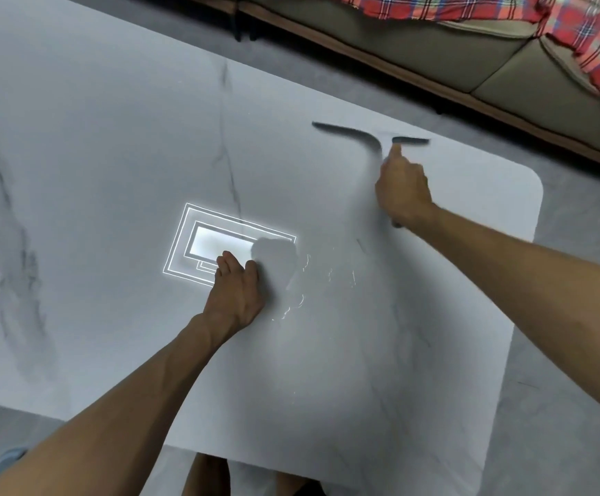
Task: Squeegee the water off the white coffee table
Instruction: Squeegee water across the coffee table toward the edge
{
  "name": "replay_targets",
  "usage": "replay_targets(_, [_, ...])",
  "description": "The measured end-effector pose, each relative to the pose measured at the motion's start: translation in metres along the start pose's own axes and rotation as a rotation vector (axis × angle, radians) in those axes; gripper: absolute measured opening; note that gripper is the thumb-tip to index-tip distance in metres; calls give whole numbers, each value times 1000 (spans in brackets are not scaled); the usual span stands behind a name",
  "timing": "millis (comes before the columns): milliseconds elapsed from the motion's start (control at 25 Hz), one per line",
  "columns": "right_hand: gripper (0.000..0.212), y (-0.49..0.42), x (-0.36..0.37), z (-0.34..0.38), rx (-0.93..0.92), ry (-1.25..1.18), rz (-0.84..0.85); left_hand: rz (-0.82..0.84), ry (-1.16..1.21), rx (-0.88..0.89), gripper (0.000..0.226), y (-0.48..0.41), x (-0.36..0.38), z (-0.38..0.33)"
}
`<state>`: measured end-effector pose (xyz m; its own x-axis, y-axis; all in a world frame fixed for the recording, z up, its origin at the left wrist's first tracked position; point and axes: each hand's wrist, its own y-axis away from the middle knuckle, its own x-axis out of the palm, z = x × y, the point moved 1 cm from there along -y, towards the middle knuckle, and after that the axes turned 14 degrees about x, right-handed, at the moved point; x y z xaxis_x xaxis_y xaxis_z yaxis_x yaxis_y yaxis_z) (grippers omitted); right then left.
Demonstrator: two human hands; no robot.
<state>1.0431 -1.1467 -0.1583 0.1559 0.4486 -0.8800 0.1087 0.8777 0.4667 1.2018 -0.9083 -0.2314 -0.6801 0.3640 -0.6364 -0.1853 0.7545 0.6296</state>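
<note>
The white marble-veined coffee table (pixel 112 155) fills most of the view. My right hand (pixel 404 189) grips the handle of a dark squeegee (pixel 348 132), index finger stretched toward the blade. The blade lies blurred near the table's far right edge. My left hand (pixel 237 291) rests flat on the tabletop near the middle, fingers together, holding nothing. Thin glinting streaks of water (pixel 302 281) lie just right of the left hand.
A ceiling light's bright reflection (pixel 198 241) shines on the table by the left hand. A sofa (pixel 434 48) with a red plaid blanket (pixel 577 37) stands beyond the far edge. Grey floor (pixel 570 316) surrounds the table's rounded right corner.
</note>
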Motion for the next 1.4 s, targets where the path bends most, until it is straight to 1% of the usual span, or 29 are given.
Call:
replay_targets(40, [50, 13, 12, -5, -79, 27, -1, -8, 31, 4, 50, 2, -2, -2])
replay_targets(80, [53, 29, 23, -17, -166, 43, 19, -4, -64, 15, 51, 3, -4, -1])
replay_targets(120, [57, 46, 31, -33, -246, 66, 59, 8, -114, 31, 59, 6, -7, -1])
replay_targets(160, [61, 61, 37, -50, -311, 87, 93, 23, -292, 172, 75, 6, -7, 2])
replay_targets(200, [65, 73, 40, -70, -349, 128, 125, 48, -322, 179, 95, 6, -14, 0])
replay_targets(240, [66, 82, 40, -90, -375, 182, 150, 110, -397, 220, 111, 5, -18, -2])
replay_targets(280, [66, 90, 37, -110, -382, 239, 175, 72, -434, 245, 116, 4, -16, -2])
replay_targets(320, [67, 98, 34, -129, -385, 287, 199, 109, -542, 308, 110, 6, -12, -1])
replay_targets(360, [67, 104, 30, -147, -380, 332, 225, 139, -515, 293, 94, 11, -14, -6])
replay_targets(400, [68, 109, 25, -164, -383, 370, 234, 121, -474, 268, 72, 12, -14, -8])
replay_targets(440, [67, 114, 20, -180, -383, 403, 224, 67, -372, 213, 55, 13, -15, -10])
replay_targets(480, [66, 118, 14, -190, -389, 425, 189, 18, -324, 229, 48, 14, -14, -9])
replay_targets(520, [64, 122, 8, -196, -399, 422, 142, -23, -208, 218, 41, 14, -18, -7])
replay_targets(600, [62, 129, -4, -197, -440, 374, 62, -30, 44, 117, 10, 20, -32, 1])
replay_targets(680, [65, 143, -1, -183, -506, 370, 15, -37, 242, 83, 7, 33, -46, 14])
replay_targets(760, [62, 168, 15, -157, -597, 372, 36, -126, 307, 72, 5, 57, -50, 36])
replay_targets(840, [53, 201, 44, -124, -697, 369, 118, -256, 335, 16, 11, 86, -47, 64])
replay_targets(960, [50, 256, 95, -71, -861, 395, 264, -341, 315, -101, 17, 135, -36, 119])
replay_targets(1040, [54, 296, 131, -34, -956, 418, 366, -362, 278, -161, 13, 165, -33, 156])
replay_targets(1120, [58, 326, 165, -1, -1027, 446, 412, -381, 251, -207, 4, 188, -26, 187])
replay_targets(1240, [62, 340, 191, 28, -1051, 448, 358, -361, 263, -248, 6, 202, -16, 207])
replay_targets(1320, [69, 330, 193, 28, -990, 453, 311, -347, 293, -226, 5, 201, -6, 206])
replay_targets(1400, [75, 308, 180, 10, -926, 477, 275, -337, 296, -162, 8, 198, 5, 194])
